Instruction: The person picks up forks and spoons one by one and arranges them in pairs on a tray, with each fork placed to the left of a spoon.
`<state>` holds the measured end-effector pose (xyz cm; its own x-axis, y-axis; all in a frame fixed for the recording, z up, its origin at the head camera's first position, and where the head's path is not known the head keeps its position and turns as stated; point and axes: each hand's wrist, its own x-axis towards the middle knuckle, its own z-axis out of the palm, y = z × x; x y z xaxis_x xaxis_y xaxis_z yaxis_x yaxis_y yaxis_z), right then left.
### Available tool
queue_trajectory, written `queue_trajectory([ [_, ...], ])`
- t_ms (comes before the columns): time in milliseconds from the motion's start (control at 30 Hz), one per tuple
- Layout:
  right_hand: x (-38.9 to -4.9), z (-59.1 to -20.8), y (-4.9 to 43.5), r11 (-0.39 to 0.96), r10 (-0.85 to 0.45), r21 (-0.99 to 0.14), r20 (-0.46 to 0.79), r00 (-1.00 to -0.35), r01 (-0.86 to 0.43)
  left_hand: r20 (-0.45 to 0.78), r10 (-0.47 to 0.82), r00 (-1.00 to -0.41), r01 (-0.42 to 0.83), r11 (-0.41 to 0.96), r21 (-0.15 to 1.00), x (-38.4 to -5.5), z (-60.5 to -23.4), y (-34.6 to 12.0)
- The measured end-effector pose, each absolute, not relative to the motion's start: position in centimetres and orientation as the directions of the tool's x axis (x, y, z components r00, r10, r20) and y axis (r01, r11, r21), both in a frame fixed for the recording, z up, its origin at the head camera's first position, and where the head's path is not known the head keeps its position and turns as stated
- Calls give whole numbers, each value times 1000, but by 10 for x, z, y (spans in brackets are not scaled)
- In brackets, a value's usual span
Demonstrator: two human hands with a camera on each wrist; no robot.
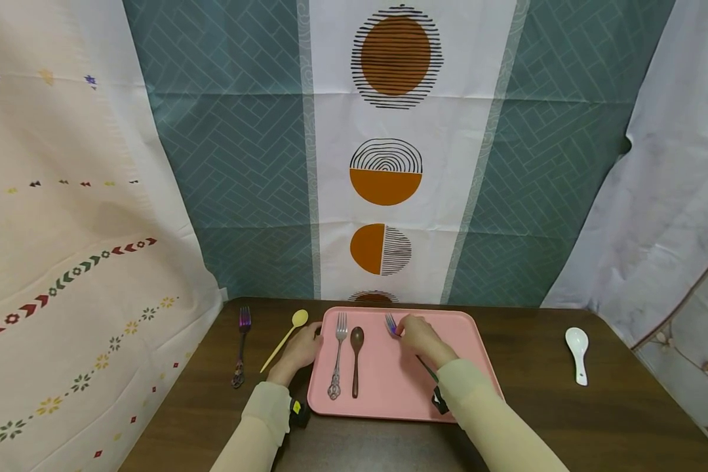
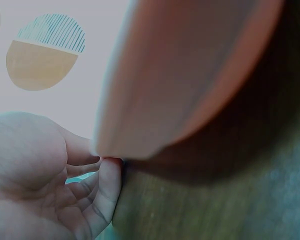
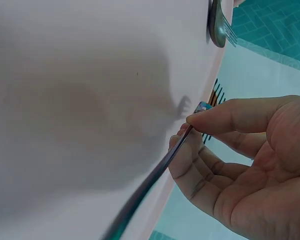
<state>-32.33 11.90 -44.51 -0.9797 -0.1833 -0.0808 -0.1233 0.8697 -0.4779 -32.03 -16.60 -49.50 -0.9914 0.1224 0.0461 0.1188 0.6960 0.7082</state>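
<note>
Head camera: set high, looking forward and down across the table; patterned cloth occupies the upper frame, the pink tray lies at lower centre. Left wrist camera: close range, facing past the left hand at lower left; the tray's blurred edge crosses upper centre. Right wrist camera: close range, turned sideways, right hand at right, tray surface at left. Head and right wrist views share the held fork; all three share tray and cloth.
</note>
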Motion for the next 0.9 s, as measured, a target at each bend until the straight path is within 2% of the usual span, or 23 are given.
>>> queue_trajectory([
  [467,-322,-454,100,888,-196,-429,-32,-980,-164,51,125,-991,124,691,713,-320,-495,-165],
  [700,-321,-455,95,873,-177,-466,-24,-984,-146,54,123,-991,124,689,714,-318,-493,-166],
  [900,-325,-459,87,860,-125,-504,-57,-991,-80,58,128,-990,131,695,707,-320,-496,-166],
])
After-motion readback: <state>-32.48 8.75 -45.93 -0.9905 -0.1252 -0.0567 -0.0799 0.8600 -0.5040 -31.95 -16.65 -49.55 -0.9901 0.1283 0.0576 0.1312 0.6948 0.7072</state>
